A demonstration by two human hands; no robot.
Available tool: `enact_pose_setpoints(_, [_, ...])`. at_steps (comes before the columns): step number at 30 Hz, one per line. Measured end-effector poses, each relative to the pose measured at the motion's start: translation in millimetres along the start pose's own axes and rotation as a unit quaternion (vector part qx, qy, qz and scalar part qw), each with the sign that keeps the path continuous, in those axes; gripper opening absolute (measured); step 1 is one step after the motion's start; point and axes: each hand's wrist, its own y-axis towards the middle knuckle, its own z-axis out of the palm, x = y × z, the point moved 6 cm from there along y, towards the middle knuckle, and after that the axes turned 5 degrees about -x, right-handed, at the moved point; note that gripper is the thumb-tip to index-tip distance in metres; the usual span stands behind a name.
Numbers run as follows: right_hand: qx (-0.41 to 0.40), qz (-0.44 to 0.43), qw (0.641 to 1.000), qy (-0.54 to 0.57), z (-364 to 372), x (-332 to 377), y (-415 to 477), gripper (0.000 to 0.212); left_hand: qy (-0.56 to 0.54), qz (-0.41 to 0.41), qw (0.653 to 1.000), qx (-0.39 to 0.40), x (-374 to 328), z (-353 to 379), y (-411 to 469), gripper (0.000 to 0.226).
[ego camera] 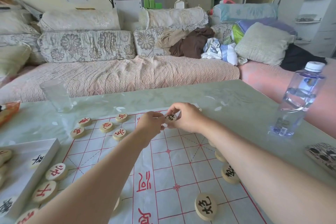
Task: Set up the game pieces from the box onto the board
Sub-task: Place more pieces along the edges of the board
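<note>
A paper board (181, 165) with red grid lines lies on the table. Red-lettered round wooden pieces (106, 127) stand along its far left, and more sit by the near left edge (56, 171). Black-lettered pieces (206, 206) lie on the right side. A white box (32, 172) at the left holds several pieces. Both my hands meet over the board's far edge. My right hand (187, 117) pinches a black-lettered piece (171, 118) between thumb and fingers. My left hand (151, 124) touches the same piece with its fingertips.
A clear glass (56, 94) stands at the far left of the pale green table (236, 100). A water bottle (298, 100) stands at the right, a patterned phone case (323, 156) near the right edge. An orange packet (9, 111) lies far left. A sofa is beyond.
</note>
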Motion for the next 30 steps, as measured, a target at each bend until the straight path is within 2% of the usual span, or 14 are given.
enact_pose_setpoints(2, [-0.036, 0.019, 0.998, -0.038, -3.4, -13.1, 3.7, 0.027, 0.183, 0.085, 0.979, -0.013, -4.7, -3.4, 3.1, 0.019])
enact_pose_setpoints(4, [-0.064, 0.041, 0.994, -0.083, -5.9, -25.8, 6.1, 0.025, 0.329, 0.159, 0.931, 0.000, -6.3, -2.9, 3.4, 0.028])
enact_pose_setpoints(6, [-0.076, 0.051, 0.987, -0.134, -5.4, -33.8, 8.4, 0.026, 0.407, 0.205, 0.890, 0.016, -3.8, -1.2, 2.1, 0.039])
enact_pose_setpoints(8, [-0.082, 0.049, 0.981, -0.167, -4.0, -34.9, 11.6, 0.027, 0.442, 0.221, 0.869, 0.029, 2.3, 0.3, 0.8, 0.050])
enact_pose_setpoints(13, [-0.094, 0.031, 0.975, -0.198, 5.7, -27.7, 24.8, 0.029, 0.464, 0.228, 0.854, 0.054, 13.2, 3.0, -2.5, 0.054])
enact_pose_setpoints(18, [-0.056, 0.031, 0.973, -0.221, 19.5, -25.4, 29.2, 0.022, 0.460, 0.237, 0.854, 0.054, 13.1, 1.5, -4.0, 0.052])
enact_pose_setpoints(24, [-0.058, 0.032, 0.974, -0.218, 13.6, -8.8, 28.1, 0.013, 0.404, 0.253, 0.879, 0.009, 5.7, -8.5, -7.6, 0.045])
enact_pose_setpoints(30, [-0.018, -0.028, 0.990, -0.139, 31.4, 38.5, 17.8, 0.012, 0.349, 0.227, 0.908, -0.048, 6.6, -52.3, -18.1, 0.030])
